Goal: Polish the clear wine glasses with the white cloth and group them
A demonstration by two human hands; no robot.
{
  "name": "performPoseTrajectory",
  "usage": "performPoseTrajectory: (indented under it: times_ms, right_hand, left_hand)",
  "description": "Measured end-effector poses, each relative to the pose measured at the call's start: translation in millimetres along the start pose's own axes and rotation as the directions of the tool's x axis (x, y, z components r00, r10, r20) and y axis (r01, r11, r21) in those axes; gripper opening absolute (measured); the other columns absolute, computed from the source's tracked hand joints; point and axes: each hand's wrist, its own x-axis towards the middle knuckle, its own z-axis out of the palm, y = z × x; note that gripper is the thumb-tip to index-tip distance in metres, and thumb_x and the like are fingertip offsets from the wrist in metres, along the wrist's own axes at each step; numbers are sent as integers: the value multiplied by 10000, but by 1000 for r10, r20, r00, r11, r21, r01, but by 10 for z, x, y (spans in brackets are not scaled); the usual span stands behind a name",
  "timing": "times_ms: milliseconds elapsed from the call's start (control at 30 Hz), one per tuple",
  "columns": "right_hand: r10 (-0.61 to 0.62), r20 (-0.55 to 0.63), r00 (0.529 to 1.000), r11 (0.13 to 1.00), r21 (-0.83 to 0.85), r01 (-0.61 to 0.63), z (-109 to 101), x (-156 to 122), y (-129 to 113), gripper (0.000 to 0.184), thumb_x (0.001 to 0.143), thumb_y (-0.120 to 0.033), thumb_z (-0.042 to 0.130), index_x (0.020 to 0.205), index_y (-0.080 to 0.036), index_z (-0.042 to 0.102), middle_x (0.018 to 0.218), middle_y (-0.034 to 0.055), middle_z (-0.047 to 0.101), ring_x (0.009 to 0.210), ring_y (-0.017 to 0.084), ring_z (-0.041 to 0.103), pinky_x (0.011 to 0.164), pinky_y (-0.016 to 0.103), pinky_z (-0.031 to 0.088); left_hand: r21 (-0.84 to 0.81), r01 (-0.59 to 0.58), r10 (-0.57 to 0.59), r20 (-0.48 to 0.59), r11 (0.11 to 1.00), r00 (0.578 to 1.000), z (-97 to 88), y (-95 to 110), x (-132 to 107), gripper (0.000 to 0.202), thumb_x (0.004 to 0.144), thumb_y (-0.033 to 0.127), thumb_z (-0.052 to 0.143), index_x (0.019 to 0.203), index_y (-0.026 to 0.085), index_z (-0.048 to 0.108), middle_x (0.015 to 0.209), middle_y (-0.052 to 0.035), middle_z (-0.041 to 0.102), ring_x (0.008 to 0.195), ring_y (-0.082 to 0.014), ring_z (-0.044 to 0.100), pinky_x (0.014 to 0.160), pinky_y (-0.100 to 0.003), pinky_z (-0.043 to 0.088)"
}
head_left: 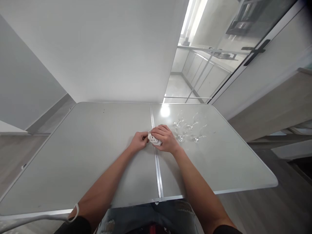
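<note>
Over the table's centre seam, my right hand (166, 139) is wrapped round a bunched white cloth (154, 140). My left hand (138, 142) is closed right beside the cloth, its fingertips at the cloth's left side. What those left fingers pinch is too small and hidden to make out. Whether anything lies inside the cloth cannot be seen. Just right of my right hand stand several clear stemmed glasses, among them a front one (180, 137) and a back one (177, 124); their thin outlines are faint against the tabletop.
The pale folding table (80, 156) has a metal edge and a metal seam (158, 175) down its middle. A white wall (109, 52) rises behind it. A glass door (207, 65) with a dark handle (257, 52) is at the back right. A pale cable (46, 217) crosses the lower left.
</note>
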Motion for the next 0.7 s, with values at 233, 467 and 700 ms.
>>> performPoseTrajectory:
  times_ms: [233, 467, 700]
  right_hand:
    - [683, -20, 730, 549, 674, -495, 33, -19, 122, 331, 812, -493, 702, 724, -187, 614, 637, -8, 573, 597, 156, 541, 605, 282, 435]
    - [737, 58, 673, 145, 960, -241, 311, 73, 129, 355, 830, -570, 646, 872, -218, 644, 725, 13, 673, 699, 195, 629, 594, 287, 502]
    - [716, -218, 663, 470, 853, -227, 569, 5, -2, 323, 892, -516, 643, 993, -210, 661, 885, 24, 691, 845, 172, 644, 769, 281, 513]
  left_hand:
    - [-164, 15, 18, 196, 986, 980, -22, 25, -30, 311, 911, 360, 602, 713, 138, 691, 566, 11, 563, 532, -92, 446, 546, -225, 339]
    - [-354, 37, -56, -42, 935, 998, -33, 11, 19, 410, 911, 496, 622, 714, 141, 683, 593, -12, 586, 545, -102, 487, 551, -229, 379]
    - [-419, 89, -179, -180, 904, 967, 39, -40, 61, 357, 915, 491, 618, 769, 166, 645, 641, -17, 632, 534, -122, 564, 542, -243, 443]
